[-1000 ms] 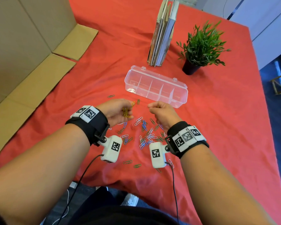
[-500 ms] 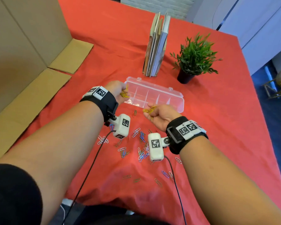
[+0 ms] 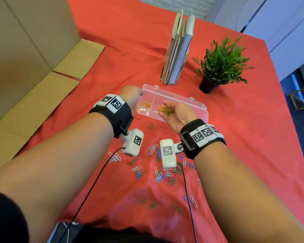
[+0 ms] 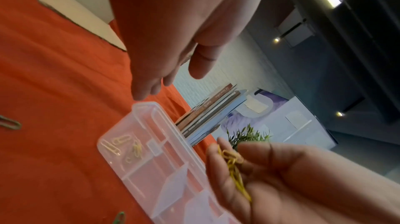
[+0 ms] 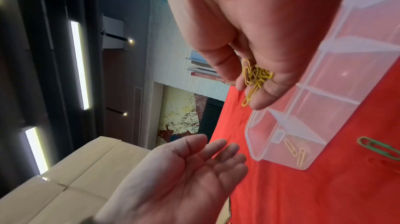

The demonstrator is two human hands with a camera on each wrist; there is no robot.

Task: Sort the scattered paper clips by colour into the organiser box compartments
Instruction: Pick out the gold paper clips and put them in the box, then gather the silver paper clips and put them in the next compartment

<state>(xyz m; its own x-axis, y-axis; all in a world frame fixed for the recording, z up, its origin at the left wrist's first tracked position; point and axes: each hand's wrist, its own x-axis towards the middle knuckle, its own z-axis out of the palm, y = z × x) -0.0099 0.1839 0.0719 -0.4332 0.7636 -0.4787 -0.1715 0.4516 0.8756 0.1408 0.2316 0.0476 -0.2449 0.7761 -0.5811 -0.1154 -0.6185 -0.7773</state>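
Observation:
The clear organiser box [image 3: 197,109] lies open on the red cloth. Several yellow clips [image 3: 146,105] rest in its leftmost compartment [image 4: 129,147], also seen in the right wrist view [image 5: 296,150]. My left hand [image 3: 132,95] hovers at the box's left end, palm bare and fingers straight [image 5: 194,162]. My right hand [image 3: 175,113] is cupped over the box's near side, its fingers curled round a bunch of yellow clips [image 5: 255,75]. Blue, white and green clips [image 3: 158,171] lie scattered near my wrists. A lone green clip [image 3: 151,125] lies just in front of the box.
Upright books [image 3: 177,50] and a small potted plant [image 3: 221,62] stand behind the box. A large cardboard box [image 3: 25,50] with open flaps fills the left side. The table's right edge drops off past the red cloth [image 3: 253,137].
Both hands moved from the clip pile forward to the box. The left hand let its yellow clips fall into the leftmost compartment and opened. The right hand carried its bunch over the box.

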